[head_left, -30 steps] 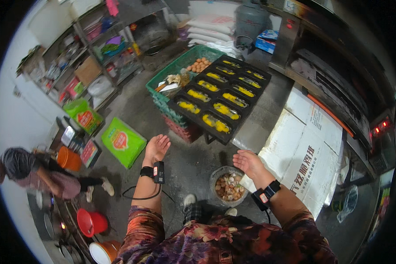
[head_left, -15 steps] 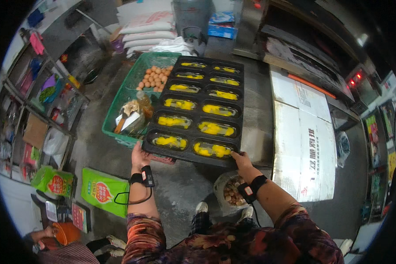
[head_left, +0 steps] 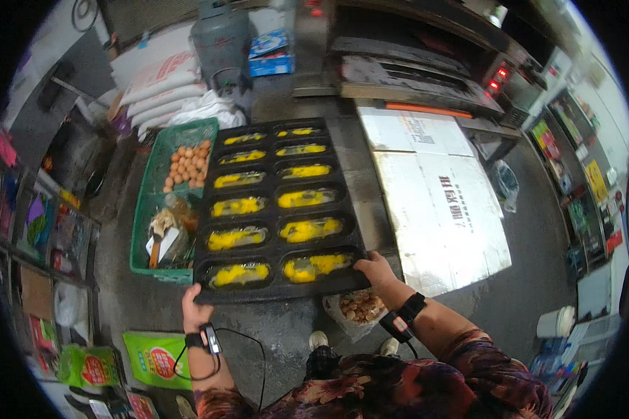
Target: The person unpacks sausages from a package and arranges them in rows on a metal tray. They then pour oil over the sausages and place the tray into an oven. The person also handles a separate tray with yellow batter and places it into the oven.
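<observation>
At frame centre, a left hand (head_left: 194, 312) and right hand (head_left: 374, 269) are gripping the near corners of a black twelve-mould baking tray (head_left: 276, 209), fingers curled round its rim. The tray is resting over a green crate (head_left: 162, 209); it looks rigid and heavy, its yellow batter (head_left: 309, 229) liable to slop, so level two-corner holds suit it.

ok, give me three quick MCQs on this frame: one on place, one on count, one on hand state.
1. Where is the green crate?
A. left of the tray
B. right of the tray
C. on top of the tray

2. How many filled wells does the black baking tray have?
A. six
B. twelve
C. twenty

3. What are the hands doing?
A. both gripping the tray's near edge
B. both hanging free
C. only one touches the tray

Answers:
1 A: the green crate sits by the tray's left side.
2 B: the black baking tray shows two columns of six.
3 A: the left hand and right hand clasp its near corners.
</observation>
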The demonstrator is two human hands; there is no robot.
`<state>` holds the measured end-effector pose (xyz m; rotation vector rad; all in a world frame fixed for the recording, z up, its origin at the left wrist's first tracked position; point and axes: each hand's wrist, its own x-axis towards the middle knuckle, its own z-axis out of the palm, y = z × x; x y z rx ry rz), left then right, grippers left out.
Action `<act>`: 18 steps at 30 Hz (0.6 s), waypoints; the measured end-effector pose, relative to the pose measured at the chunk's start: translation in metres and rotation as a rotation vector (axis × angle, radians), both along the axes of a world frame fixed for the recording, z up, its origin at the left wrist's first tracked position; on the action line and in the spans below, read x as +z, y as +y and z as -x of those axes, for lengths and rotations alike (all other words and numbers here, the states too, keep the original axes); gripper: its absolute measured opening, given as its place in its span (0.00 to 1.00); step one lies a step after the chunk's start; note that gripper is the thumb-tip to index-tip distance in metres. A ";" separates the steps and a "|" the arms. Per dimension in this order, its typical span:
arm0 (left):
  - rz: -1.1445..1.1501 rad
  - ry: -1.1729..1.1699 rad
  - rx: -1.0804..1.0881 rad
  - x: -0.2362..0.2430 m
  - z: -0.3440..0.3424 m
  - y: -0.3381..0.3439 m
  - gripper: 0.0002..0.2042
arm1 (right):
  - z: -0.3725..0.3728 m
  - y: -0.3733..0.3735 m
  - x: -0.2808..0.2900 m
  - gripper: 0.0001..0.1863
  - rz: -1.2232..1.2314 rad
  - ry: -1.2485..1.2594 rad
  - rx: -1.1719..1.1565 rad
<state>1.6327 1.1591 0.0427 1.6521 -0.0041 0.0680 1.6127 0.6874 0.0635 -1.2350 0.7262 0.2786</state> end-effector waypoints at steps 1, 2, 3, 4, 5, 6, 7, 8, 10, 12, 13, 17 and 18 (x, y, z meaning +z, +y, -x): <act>0.091 -0.045 0.007 0.002 0.008 -0.007 0.09 | 0.008 -0.004 0.003 0.19 -0.012 -0.017 -0.035; 0.291 0.022 0.087 0.007 0.016 -0.016 0.09 | 0.015 -0.009 0.006 0.19 0.042 0.011 -0.033; 0.834 0.373 0.268 0.015 0.022 -0.025 0.09 | 0.023 -0.015 0.010 0.20 -0.002 -0.041 -0.034; 0.840 0.307 0.189 0.024 0.033 -0.037 0.09 | 0.031 -0.021 0.014 0.20 -0.015 -0.056 -0.051; 0.894 0.279 0.154 0.037 0.046 -0.049 0.09 | 0.041 -0.027 0.018 0.20 -0.034 -0.079 -0.066; 0.894 0.279 0.142 0.049 0.054 -0.060 0.13 | 0.050 -0.034 0.022 0.20 0.021 -0.090 -0.032; 0.883 0.314 0.130 0.061 0.063 -0.073 0.11 | 0.058 -0.041 0.027 0.20 -0.001 -0.040 -0.027; 0.850 0.304 0.157 0.072 0.077 -0.085 0.11 | 0.069 -0.049 0.032 0.20 -0.025 -0.031 -0.008; 0.832 0.277 0.191 0.089 0.098 -0.103 0.12 | 0.090 -0.062 0.043 0.20 0.020 -0.033 0.010; 0.812 0.262 0.205 0.103 0.122 -0.119 0.12 | 0.111 -0.079 0.053 0.20 -0.050 -0.013 0.017; 0.781 0.252 0.204 0.108 0.134 -0.128 0.17 | 0.121 -0.090 0.059 0.20 -0.065 0.018 0.020; 0.720 0.219 0.143 0.127 0.195 -0.173 0.29 | 0.165 -0.143 0.078 0.21 -0.079 -0.112 0.055; 0.706 0.206 0.156 0.132 0.210 -0.188 0.30 | 0.174 -0.157 0.082 0.21 -0.064 -0.111 0.058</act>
